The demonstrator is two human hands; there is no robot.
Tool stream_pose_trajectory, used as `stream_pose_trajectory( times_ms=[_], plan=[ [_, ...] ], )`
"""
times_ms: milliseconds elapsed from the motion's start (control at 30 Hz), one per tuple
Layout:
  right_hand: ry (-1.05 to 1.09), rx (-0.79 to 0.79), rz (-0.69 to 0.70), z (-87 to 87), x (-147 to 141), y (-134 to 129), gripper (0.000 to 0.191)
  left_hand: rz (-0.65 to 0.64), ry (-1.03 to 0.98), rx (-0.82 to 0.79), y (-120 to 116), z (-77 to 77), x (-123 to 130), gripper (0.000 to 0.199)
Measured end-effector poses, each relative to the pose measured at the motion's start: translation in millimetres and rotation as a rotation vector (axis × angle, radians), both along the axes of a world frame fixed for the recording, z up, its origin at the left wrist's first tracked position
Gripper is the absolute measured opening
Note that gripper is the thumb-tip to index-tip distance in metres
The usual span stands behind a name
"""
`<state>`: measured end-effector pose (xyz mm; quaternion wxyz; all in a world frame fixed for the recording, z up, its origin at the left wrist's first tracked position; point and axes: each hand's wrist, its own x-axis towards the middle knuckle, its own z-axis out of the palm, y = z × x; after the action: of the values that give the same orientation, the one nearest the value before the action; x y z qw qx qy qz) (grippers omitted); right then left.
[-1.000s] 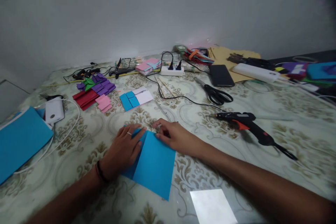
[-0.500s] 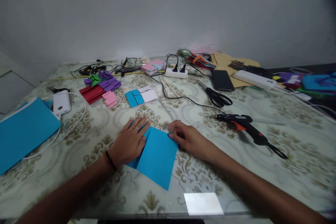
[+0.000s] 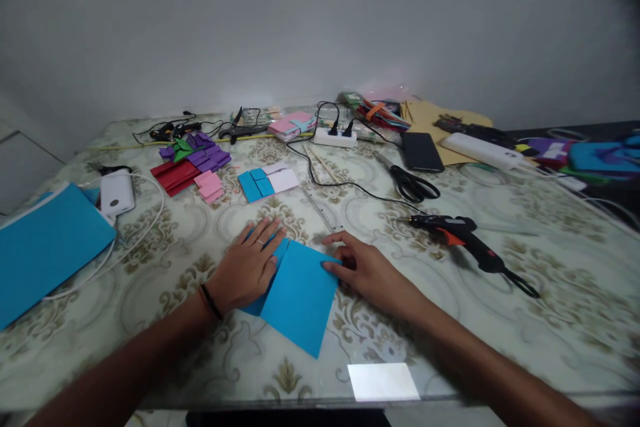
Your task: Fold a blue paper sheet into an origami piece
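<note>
A sheet of blue paper (image 3: 301, 299) with a fold line lies on the table in front of me. My left hand (image 3: 250, 268) rests flat on its left part, fingers stretched out, covering some of it. At the upper right corner my right hand (image 3: 357, 269) holds the paper's edge, thumb on top and the other fingers curled near or under it; the index finger points left above the corner. A ruler (image 3: 320, 209) lies just beyond the right hand. Farther back is a card with blue and white folded pieces (image 3: 267, 183).
A glue gun (image 3: 465, 240) and black-handled scissors (image 3: 413, 183) lie to the right. At left are blue sheets (image 3: 53, 250) and a white power bank (image 3: 117, 192) with a looping cable. Red folded paper (image 3: 174, 177) and a power strip (image 3: 335, 138) are at the back.
The right thumb has slid slightly onto the paper's corner, and the index finger is straighter. The left hand stays pressed on the paper. The view has shifted a little.
</note>
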<state>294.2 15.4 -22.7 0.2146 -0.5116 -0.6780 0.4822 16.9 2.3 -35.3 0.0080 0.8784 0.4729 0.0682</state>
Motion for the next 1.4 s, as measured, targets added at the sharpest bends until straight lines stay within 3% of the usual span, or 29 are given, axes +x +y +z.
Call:
stream_pose_trajectory(
  times_ms=[200,400,600,800,1133,1400],
  plan=[
    [-0.003,0.056,0.001,0.7,3,-4,0.032,-0.01,-0.012,0.015,0,-1.4,-1,0.057],
    [0.08,-0.128,-0.043,1.9,2,-17,0.055,-0.009,-0.028,0.031,0,-1.3,0,0.058],
    [0.003,-0.015,-0.054,0.9,0,-38,0.044,0.002,-0.026,0.02,-1,-0.2,1,0.057],
    [-0.03,0.022,-0.059,0.0,0,-41,0.043,-0.005,-0.06,-0.002,1,-0.9,-3,0.057],
    [0.001,0.042,-0.118,-3.1,-3,-41,0.05,-0.061,-0.005,-0.075,-36,3.6,-13,0.058],
    [-0.111,0.119,-0.059,-2.3,-8,-61,0.043,-0.066,0.032,-0.068,-35,2.6,-15,0.059]
  ],
)
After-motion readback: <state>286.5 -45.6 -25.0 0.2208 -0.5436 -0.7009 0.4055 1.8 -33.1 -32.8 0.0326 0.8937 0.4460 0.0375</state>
